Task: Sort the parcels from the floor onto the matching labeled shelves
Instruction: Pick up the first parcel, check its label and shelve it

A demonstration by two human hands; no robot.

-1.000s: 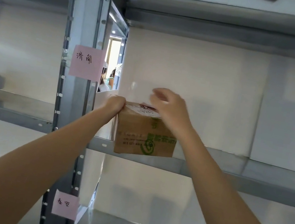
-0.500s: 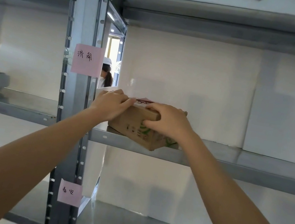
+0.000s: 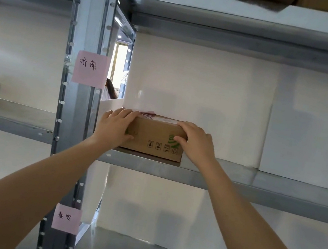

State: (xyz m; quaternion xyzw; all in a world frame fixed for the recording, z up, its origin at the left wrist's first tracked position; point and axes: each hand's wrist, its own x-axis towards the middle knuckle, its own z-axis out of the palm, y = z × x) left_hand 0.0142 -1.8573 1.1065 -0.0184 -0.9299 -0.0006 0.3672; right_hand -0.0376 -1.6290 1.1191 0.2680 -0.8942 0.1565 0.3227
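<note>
Where two bays of grey metal rack (image 3: 90,23) meet at an upright post, the middle shelf (image 3: 257,184) of the right bay bears a small cardboard box (image 3: 154,138), flat on its base at the shelf's left end, close to the front edge. Both hands clasp the box: the left hand (image 3: 114,126) wraps its left end, fingers over the top edge, and the right hand (image 3: 195,144) covers its right end, thumb on the front face. On the post, an upper pink note (image 3: 91,69) sits just above box height and a lower note (image 3: 66,218) sits below the shelf. Printed handling symbols (image 3: 162,146) line the box's front.
</note>
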